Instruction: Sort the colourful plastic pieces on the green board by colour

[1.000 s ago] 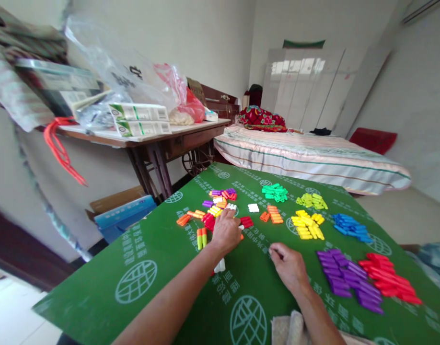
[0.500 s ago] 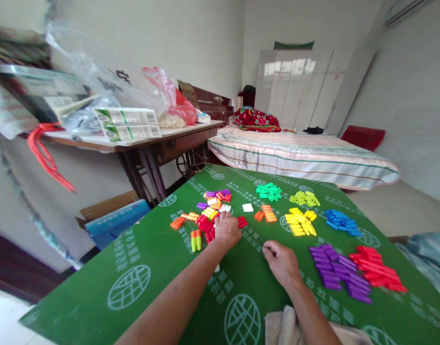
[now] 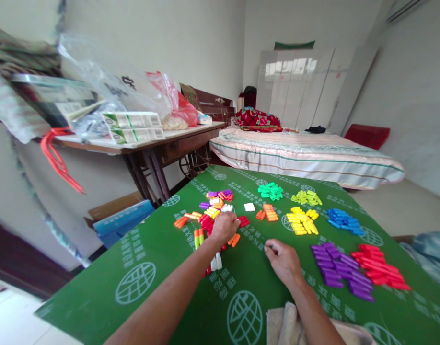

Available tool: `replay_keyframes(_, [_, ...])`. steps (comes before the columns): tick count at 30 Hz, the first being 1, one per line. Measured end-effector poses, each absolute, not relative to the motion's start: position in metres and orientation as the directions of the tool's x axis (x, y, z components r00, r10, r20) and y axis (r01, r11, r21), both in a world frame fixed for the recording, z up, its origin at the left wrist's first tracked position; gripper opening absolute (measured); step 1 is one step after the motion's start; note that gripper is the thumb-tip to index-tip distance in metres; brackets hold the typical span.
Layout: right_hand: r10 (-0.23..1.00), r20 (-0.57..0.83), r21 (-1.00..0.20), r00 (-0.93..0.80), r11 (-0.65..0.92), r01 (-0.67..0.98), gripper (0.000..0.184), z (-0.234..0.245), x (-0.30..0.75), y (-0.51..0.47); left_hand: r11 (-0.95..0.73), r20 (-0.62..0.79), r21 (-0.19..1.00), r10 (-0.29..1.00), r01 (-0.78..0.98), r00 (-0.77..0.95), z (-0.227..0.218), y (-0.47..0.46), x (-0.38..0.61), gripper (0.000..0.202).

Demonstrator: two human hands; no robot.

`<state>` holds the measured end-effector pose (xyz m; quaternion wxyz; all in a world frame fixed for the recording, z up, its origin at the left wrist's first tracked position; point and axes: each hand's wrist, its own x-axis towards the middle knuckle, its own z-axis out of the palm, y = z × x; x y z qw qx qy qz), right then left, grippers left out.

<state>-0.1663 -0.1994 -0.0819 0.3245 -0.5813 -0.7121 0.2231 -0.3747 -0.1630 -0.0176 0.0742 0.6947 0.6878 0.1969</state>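
Observation:
My left hand (image 3: 225, 227) is closed over a mixed heap of small coloured plastic pieces, shaped like short tubes; its fingertips are hidden. Around it lie red pieces (image 3: 206, 223), white pieces (image 3: 227, 208), orange pieces (image 3: 234, 240) and yellow-green pieces with orange ends (image 3: 199, 238). Lower down, white pieces (image 3: 216, 262) lie partly beside my left forearm. My right hand (image 3: 283, 261) rests low over the green table (image 3: 184, 282), fingers curled against the thumb. What it may hold does not show. Nearest to it on the right is a purple pile (image 3: 342, 270).
Sorted piles stand apart: red (image 3: 380, 267), blue (image 3: 344, 221), yellow (image 3: 302, 221), lime (image 3: 306, 197), green (image 3: 270, 191), orange (image 3: 270, 212) and a small white group (image 3: 249, 207). A beige cloth (image 3: 286, 323) lies at the near edge. A side table (image 3: 177, 135) carries bags and boxes.
My left hand has drawn its fingers in and shifted slightly, uncovering orange pieces beside it and white ones below. My right hand stays almost in place. The view has shifted a little.

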Motion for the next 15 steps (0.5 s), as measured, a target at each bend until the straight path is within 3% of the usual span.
replay_keyframes(7, [0.974,0.193,-0.695,-0.115,0.219,0.684,0.026,-0.078,-0.166,-0.201,-0.078,0.203,0.593,0.978,0.802,-0.055,-0.013,-0.153,-0.388,0.025])
replay_keyframes(15, [0.972,0.2,-0.68,-0.127,0.231,0.696,0.027,-0.076,-0.167,-0.202,-0.031,0.181,0.614,0.978,0.788,-0.103,-0.011,-0.151,-0.394,0.017])
